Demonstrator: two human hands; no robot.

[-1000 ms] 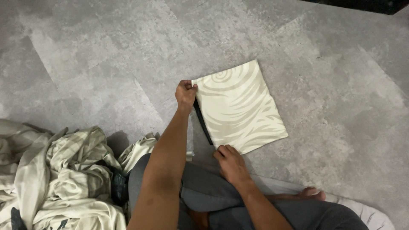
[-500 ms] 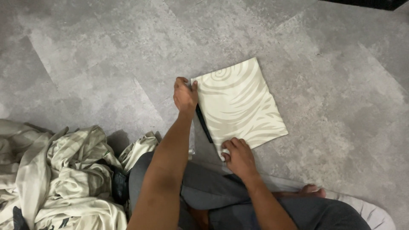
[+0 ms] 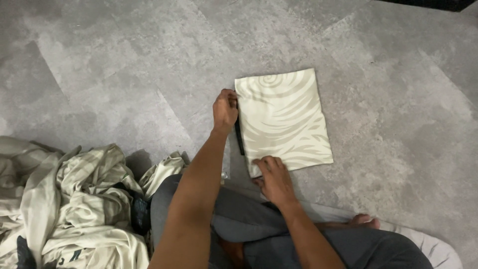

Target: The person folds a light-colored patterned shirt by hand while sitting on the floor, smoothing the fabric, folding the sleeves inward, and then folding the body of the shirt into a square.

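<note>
A folded cream cloth (image 3: 286, 119) with a pale swirl pattern lies flat on the grey floor (image 3: 124, 74) in front of me. My left hand (image 3: 225, 109) pinches its far left corner, fingers closed on the edge. My right hand (image 3: 271, 174) presses on the near left corner, fingertips on the fabric. A dark strip (image 3: 239, 137) shows along the cloth's left edge between my two hands.
A heap of crumpled cream cloths (image 3: 64, 204) lies on the floor at my left. My legs in grey trousers (image 3: 239, 224) are folded under me, with a bare foot (image 3: 366, 221) to the right and a white cloth strip (image 3: 428, 244) beside it.
The folded cloth has turned clockwise and sits squarer to me. Both hands stayed on its left edge, and the right hand slid forward onto the near corner.
</note>
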